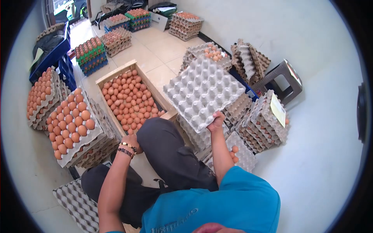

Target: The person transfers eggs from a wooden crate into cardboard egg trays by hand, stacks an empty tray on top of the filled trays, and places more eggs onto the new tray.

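My right hand (217, 121) is closed on the near corner of an empty grey cardboard egg tray (204, 89), which is tilted over other trays to the right of the crate. My left hand (131, 141), with beaded bracelets at the wrist, is beside my knee at the near end of a wooden crate (159, 100). Its fingers are mostly hidden, so I cannot tell whether it grips anything. Many loose brown eggs (128, 97) fill most of the crate; a dark patch of its bottom shows at the right.
Stacked trays of eggs (72, 124) stand close on my left. More tray stacks (262, 122) are at my right, by a grey-brown plastic stool (281, 79). Green and blue egg trays (91, 56) stand farther back. An empty tray (77, 204) lies at lower left.
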`<state>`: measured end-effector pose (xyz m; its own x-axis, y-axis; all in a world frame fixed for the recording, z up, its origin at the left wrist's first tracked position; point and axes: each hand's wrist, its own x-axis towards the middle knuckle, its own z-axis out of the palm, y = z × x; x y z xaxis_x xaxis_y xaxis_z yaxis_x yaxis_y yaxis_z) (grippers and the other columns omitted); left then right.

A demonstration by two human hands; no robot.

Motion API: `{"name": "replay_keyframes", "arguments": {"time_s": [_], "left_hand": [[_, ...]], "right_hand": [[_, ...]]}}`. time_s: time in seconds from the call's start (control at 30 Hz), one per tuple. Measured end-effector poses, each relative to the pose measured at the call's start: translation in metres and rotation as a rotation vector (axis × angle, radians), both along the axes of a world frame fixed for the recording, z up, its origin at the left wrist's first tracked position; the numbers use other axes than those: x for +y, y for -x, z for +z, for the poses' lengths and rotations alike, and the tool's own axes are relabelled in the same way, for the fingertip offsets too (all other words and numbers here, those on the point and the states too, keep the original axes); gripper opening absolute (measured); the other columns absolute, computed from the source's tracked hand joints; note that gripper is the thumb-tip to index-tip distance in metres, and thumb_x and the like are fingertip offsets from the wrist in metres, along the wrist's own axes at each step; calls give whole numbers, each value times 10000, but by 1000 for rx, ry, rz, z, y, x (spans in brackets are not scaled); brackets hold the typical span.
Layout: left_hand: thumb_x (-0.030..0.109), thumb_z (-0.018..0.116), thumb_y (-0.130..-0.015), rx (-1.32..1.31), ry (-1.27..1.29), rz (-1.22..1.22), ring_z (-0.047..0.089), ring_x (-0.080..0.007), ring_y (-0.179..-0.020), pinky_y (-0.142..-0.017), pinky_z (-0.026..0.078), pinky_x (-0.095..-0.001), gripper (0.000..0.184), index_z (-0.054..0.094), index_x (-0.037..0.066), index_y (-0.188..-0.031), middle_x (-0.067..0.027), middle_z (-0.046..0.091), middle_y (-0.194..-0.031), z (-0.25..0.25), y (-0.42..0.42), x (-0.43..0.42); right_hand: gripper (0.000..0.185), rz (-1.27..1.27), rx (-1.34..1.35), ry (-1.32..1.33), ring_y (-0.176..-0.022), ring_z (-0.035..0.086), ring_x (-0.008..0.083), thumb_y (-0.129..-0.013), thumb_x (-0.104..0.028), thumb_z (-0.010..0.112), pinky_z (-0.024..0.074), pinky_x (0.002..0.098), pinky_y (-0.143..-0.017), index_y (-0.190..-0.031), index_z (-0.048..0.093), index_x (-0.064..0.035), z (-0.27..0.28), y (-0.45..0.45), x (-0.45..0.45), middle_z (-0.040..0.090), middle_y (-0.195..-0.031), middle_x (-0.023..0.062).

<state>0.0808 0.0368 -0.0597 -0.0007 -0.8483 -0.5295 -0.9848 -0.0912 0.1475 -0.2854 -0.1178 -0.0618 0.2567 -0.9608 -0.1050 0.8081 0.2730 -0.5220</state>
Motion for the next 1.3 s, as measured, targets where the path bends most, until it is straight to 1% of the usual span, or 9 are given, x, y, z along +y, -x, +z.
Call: {"name": "replay_keyframes", "arguments": {"time_s": [0.1,0.63,0.73,0.87,0.9,0.97,1.03,1.27,1.3], "left_hand": [[384,618,-846,-19,-40,-49,667,-309,-1026,-862,546,-418,406,655,75,-1106,-185,681,-1100,32,10,-2],[438,611,-841,96,19,-57,659,-336,-1039,-880,539,-425,487,641,55,-1140,-195,682,-1094,87,33,3],[443,612,-840,97,37,-44,658,-338,-1042,-882,538,-425,492,644,52,-1137,-196,682,-1090,88,33,4],[426,564,-874,65,136,-155,673,-308,-1015,-854,507,-444,440,682,73,-1107,-150,708,-1033,68,28,5],[434,572,-868,5,228,-143,675,-303,-1010,-852,502,-448,433,686,90,-1104,-143,709,-1028,63,30,8],[450,589,-857,-114,406,-103,680,-293,-999,-849,493,-457,419,693,125,-1099,-128,712,-1020,54,33,15],[465,637,-824,34,138,-86,685,-304,-973,-828,511,-453,438,696,109,-1071,-138,709,-1009,75,30,9],[466,634,-832,107,215,-43,666,-322,-999,-865,517,-432,473,681,75,-1095,-164,691,-1017,82,25,18],[461,633,-832,86,229,-43,664,-323,-1003,-864,518,-430,472,679,73,-1097,-168,687,-1022,83,23,19]], "right_hand": [[825,42,-27,95,-1151,574,399,-495,-91,528,465,534,-1019,-1313,515,16,23,6,-3,612,-1233,180],[894,184,-106,418,-1139,581,388,-451,-11,508,490,507,-978,-1344,473,15,115,-48,-18,599,-1248,170],[951,163,-33,454,-1246,501,386,-460,-49,503,441,513,-1044,-1408,427,-43,103,-54,-37,532,-1356,153],[940,322,-122,559,-1192,552,367,-472,-71,515,494,481,-982,-1406,421,-22,102,-72,-53,541,-1332,192],[917,201,-75,510,-1093,612,339,-454,3,486,534,447,-902,-1370,441,18,138,-97,-24,594,-1245,162],[927,669,-427,540,-1108,607,337,-448,0,487,532,441,-911,-1374,436,17,137,-109,-45,586,-1257,169],[917,584,-306,535,-1127,597,346,-460,-12,484,517,455,-939,-1375,429,22,130,-113,-49,579,-1263,181],[778,413,87,371,-1039,629,324,-496,-28,504,548,443,-885,-1272,534,12,164,-166,-30,642,-1134,160],[605,241,374,361,-951,642,295,-564,-14,519,547,409,-814,-1165,583,8,156,-168,-36,653,-1053,134]]}}
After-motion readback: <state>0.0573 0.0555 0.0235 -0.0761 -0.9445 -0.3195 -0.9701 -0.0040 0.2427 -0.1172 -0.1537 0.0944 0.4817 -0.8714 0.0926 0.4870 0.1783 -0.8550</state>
